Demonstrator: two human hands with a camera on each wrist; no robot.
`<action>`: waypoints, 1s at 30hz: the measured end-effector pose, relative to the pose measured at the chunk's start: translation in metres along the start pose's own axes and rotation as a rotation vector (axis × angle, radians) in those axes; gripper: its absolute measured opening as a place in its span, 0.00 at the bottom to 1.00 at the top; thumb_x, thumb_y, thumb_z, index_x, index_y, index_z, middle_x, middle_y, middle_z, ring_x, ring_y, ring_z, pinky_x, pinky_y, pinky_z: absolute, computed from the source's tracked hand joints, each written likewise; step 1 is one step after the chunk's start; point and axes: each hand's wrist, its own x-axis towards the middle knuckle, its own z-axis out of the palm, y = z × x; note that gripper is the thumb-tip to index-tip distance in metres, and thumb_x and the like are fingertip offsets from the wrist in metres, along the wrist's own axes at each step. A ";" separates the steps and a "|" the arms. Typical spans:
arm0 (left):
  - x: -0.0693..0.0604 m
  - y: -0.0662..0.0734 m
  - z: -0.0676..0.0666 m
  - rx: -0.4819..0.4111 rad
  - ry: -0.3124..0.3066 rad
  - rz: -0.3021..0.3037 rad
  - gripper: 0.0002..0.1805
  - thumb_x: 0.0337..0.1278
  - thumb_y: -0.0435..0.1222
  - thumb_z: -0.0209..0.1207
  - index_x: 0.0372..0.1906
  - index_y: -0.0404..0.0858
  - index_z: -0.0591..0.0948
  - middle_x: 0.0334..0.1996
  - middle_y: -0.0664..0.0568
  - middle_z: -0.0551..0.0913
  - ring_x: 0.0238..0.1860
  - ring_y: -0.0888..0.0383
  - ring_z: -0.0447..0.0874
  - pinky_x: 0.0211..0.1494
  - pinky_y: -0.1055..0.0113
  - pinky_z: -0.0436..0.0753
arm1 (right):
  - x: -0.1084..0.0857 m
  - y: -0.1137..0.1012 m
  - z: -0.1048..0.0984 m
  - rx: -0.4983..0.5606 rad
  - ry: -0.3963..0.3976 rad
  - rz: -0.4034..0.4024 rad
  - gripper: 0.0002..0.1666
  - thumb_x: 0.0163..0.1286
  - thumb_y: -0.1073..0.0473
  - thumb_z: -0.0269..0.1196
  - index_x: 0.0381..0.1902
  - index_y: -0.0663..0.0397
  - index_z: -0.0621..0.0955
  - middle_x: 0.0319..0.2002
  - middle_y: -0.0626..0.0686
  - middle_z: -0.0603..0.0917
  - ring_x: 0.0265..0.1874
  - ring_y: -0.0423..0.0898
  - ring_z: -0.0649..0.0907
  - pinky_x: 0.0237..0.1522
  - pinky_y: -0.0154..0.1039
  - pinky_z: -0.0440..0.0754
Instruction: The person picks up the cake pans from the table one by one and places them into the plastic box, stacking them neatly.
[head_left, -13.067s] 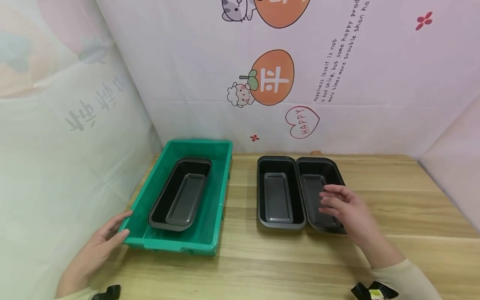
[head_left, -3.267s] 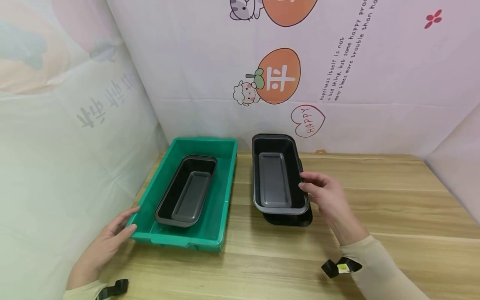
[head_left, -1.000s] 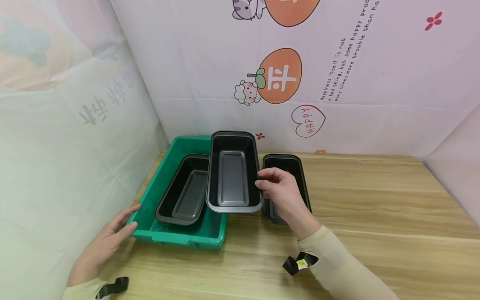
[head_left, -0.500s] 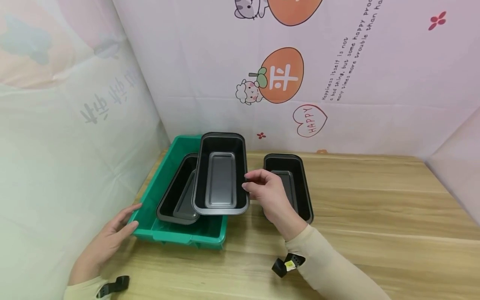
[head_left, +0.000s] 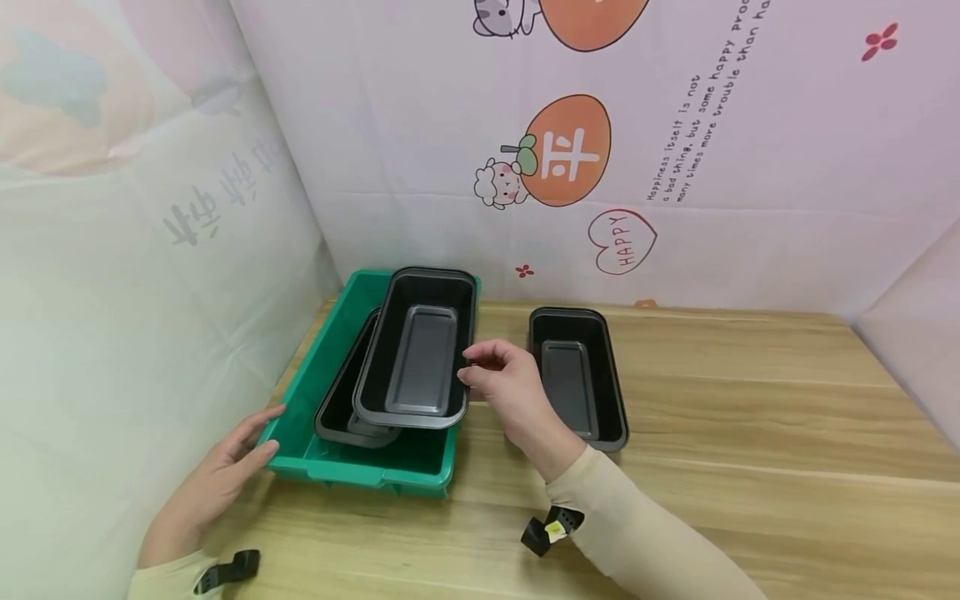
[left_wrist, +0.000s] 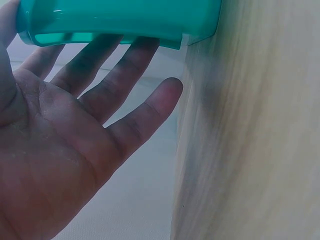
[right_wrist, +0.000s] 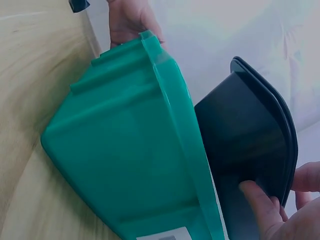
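My right hand (head_left: pixel 513 387) pinches the right rim of a black loaf pan (head_left: pixel 423 358), thumb inside and fingers outside. The loaf pan hangs tilted over the green tray (head_left: pixel 360 475), partly covering a second loaf pan (head_left: pixel 341 417) that lies in the tray. In the right wrist view, the held loaf pan (right_wrist: pixel 250 135) sticks up past the tray wall (right_wrist: pixel 135 130), with fingers against its outer side. My left hand (head_left: pixel 206 492) touches the tray's near left corner with spread, mostly straight fingers. The left wrist view shows those fingers (left_wrist: pixel 120 80) against the green tray wall (left_wrist: pixel 115 17).
A third black loaf pan (head_left: pixel 570 379) stands on the wooden table (head_left: pixel 750 417), right of the tray and just behind my right hand. A white printed sheet (head_left: pixel 420 150) covers the back wall. Another pale sheet (head_left: pixel 150 317) rises close on the left.
The right hand has lifted a loaf pan from the table and carried it leftward over the green tray, lowering and turning it slightly. The left hand stays at the tray corner.
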 end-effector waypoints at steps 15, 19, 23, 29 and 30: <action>0.001 0.002 0.000 0.008 0.008 0.004 0.28 0.78 0.37 0.45 0.77 0.46 0.57 0.75 0.34 0.50 0.70 0.29 0.46 0.54 0.86 0.61 | 0.005 0.008 0.021 0.029 -0.022 0.054 0.12 0.62 0.74 0.63 0.45 0.67 0.81 0.40 0.60 0.79 0.35 0.50 0.82 0.38 0.42 0.85; 0.001 0.001 -0.001 0.002 0.007 -0.004 0.28 0.78 0.37 0.45 0.77 0.46 0.56 0.75 0.34 0.49 0.71 0.29 0.45 0.54 0.86 0.61 | 0.005 0.010 0.025 0.033 -0.023 0.059 0.11 0.62 0.74 0.63 0.43 0.65 0.81 0.40 0.61 0.80 0.36 0.52 0.83 0.39 0.44 0.85; 0.001 0.002 -0.001 0.006 0.002 -0.017 0.28 0.78 0.38 0.45 0.77 0.46 0.56 0.76 0.36 0.49 0.71 0.29 0.45 0.53 0.87 0.60 | 0.005 0.011 0.029 0.027 -0.030 0.063 0.11 0.63 0.73 0.62 0.44 0.66 0.81 0.41 0.62 0.80 0.37 0.52 0.83 0.39 0.45 0.85; 0.000 0.003 -0.001 -0.001 -0.007 -0.045 0.28 0.78 0.39 0.45 0.77 0.46 0.55 0.76 0.36 0.48 0.72 0.29 0.44 0.52 0.87 0.60 | 0.006 0.012 0.036 0.018 -0.046 0.099 0.13 0.64 0.73 0.62 0.47 0.71 0.79 0.42 0.61 0.79 0.39 0.57 0.84 0.40 0.45 0.85; 0.000 0.003 -0.001 0.000 -0.006 -0.045 0.28 0.78 0.39 0.45 0.77 0.46 0.55 0.76 0.35 0.48 0.71 0.29 0.44 0.52 0.87 0.60 | 0.006 0.012 0.038 0.016 -0.048 0.103 0.13 0.64 0.73 0.62 0.47 0.71 0.79 0.42 0.61 0.79 0.39 0.58 0.84 0.40 0.44 0.85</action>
